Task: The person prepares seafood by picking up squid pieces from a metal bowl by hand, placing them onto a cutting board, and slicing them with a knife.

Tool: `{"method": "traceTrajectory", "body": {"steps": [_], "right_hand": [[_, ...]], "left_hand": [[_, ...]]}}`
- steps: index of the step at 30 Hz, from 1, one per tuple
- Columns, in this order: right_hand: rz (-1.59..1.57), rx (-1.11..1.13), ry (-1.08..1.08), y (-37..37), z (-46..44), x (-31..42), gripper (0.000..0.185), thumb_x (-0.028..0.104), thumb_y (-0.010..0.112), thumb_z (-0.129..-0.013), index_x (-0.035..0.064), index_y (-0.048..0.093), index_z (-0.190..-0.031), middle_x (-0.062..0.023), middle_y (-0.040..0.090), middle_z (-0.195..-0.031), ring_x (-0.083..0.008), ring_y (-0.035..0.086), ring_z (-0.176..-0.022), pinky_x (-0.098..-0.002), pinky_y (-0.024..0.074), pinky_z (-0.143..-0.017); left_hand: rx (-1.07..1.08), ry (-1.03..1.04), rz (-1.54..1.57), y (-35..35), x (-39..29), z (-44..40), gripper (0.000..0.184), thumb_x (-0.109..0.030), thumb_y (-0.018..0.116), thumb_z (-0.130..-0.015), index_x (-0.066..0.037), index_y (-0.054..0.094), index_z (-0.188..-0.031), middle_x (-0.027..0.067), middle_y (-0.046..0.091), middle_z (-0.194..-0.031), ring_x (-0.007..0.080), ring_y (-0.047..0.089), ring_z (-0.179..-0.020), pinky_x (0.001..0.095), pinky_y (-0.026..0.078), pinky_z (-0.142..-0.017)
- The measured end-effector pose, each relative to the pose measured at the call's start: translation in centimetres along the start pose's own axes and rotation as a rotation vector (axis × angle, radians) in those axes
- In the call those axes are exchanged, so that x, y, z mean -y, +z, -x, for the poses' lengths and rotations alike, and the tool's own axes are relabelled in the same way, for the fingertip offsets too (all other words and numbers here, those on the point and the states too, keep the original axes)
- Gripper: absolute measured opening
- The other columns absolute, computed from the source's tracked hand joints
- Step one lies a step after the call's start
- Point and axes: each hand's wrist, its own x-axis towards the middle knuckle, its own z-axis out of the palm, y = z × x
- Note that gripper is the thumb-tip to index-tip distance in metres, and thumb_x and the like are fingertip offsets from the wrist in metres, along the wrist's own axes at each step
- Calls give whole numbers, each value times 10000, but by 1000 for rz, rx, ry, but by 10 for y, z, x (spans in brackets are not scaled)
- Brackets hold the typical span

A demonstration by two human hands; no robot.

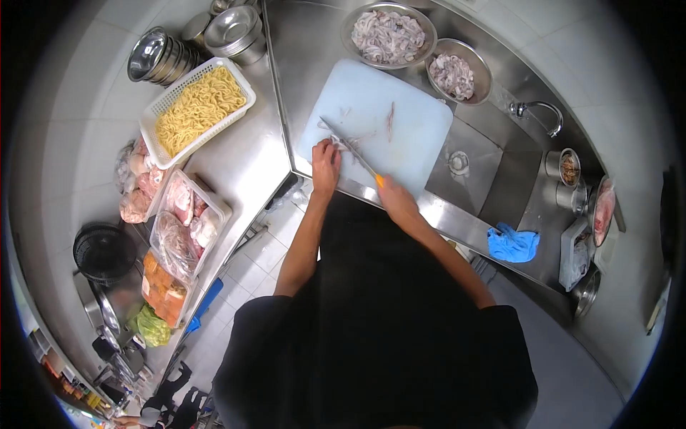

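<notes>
In the head view, my right hand (397, 199) is closed around the orange handle of a long knife (355, 152), whose blade slants up and left over a white cutting board (418, 118). My left hand (326, 166) rests at the board's lower left, fingers curled and pressed down beside the blade. A small piece of pale, purplish squid-like meat (339, 143) lies at those fingertips, partly hidden. Thin strips (390, 121) of the same meat are scattered on the board. Behind it stand a large metal bowl (345, 36) and a smaller bowl (487, 77), both holding cut strips.
A sink (471, 171) with a faucet (547, 107) lies right of the board. A blue cloth (513, 243) sits on the front edge. On the left counter are a white basket (150, 132) of noodles, bagged meat (179, 243) and stacked metal bowls (232, 32). Another person (168, 407) is at lower left.
</notes>
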Motion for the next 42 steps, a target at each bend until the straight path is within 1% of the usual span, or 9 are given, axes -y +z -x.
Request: {"method": "traceTrajectory", "body": {"steps": [7, 11, 14, 18, 21, 27, 33, 36, 42], "right_hand": [[61, 126, 16, -68, 98, -80, 438, 448, 467, -1067, 36, 522, -1206, -341, 686, -948, -537, 671, -914, -614, 526, -823], [19, -195, 95, -70, 77, -122, 564, 520, 470, -1046, 9, 617, -1234, -319, 703, -975, -524, 671, -955, -593, 522, -847], [-144, -300, 178, -67, 28, -129, 567, 530, 490, -1035, 1, 651, -1162, -296, 711, -980, -504, 675, -961, -577, 522, -851], [-200, -249, 147, -51, -8, -114, 569, 537, 491, -1033, 6, 659, -1150, -296, 709, -1004, -500, 672, -973, -571, 521, -855], [-141, -190, 54, -37, -12, -103, 556, 529, 484, -1039, 9, 653, -1137, -294, 708, -1003, -499, 669, -974, -570, 521, -855], [-124, -37, -111, -14, -8, -72, 532, 515, 497, -1043, 5, 645, -1057, -309, 691, -952, -519, 648, -944, -580, 506, -832], [-244, -41, -119, -16, -7, -56, 504, 463, 532, -1040, -26, 646, -1003, -303, 674, -922, -503, 649, -901, -545, 498, -785], [-257, -95, -74, -38, -1, -59, 519, 490, 531, -1035, -14, 648, -995, -308, 681, -915, -526, 638, -910, -581, 491, -781], [-328, -431, 124, -142, 32, -50, 472, 459, 567, -1030, -4, 645, -1073, -296, 686, -845, -513, 672, -830, -574, 525, -717]], "left_hand": [[-96, -169, 105, -5, 13, -15, 122, -17, 716, -855, 1, 637, -946, 158, 671, -1008, 270, 676, -815, 363, 557, -736], [-16, -347, 300, -8, 14, -15, 149, -6, 717, -843, 8, 642, -971, 99, 660, -895, 194, 674, -754, 323, 562, -709], [1, -333, 412, 12, 7, -19, 140, -5, 714, -846, 17, 647, -966, 99, 657, -911, 190, 672, -761, 306, 562, -704], [-37, -301, -101, 13, -1, -18, 494, -70, 764, -787, -8, 602, -1249, 206, 507, -1279, 354, 572, -1129, 438, 511, -975], [139, -434, -47, 10, -2, -14, 663, -94, 785, -759, -21, 536, -1369, 244, 415, -1355, 423, 488, -1218, 494, 444, -1061], [93, -438, 184, 25, -24, -18, 670, -102, 814, -773, -33, 545, -1383, 230, 450, -1307, 405, 528, -1180, 461, 475, -1030], [-44, -291, 153, 38, -25, -23, 497, -96, 799, -830, -37, 637, -1296, 149, 550, -1201, 294, 608, -1053, 396, 548, -930], [5, -367, 305, 39, -58, -53, 447, -79, 779, -847, -66, 656, -1276, 137, 548, -1208, 270, 613, -1059, 383, 580, -880], [84, -55, 581, 97, -159, -159, 435, -46, 766, -843, -78, 658, -1263, 147, 527, -1267, 305, 585, -1140, 376, 575, -910]]}}
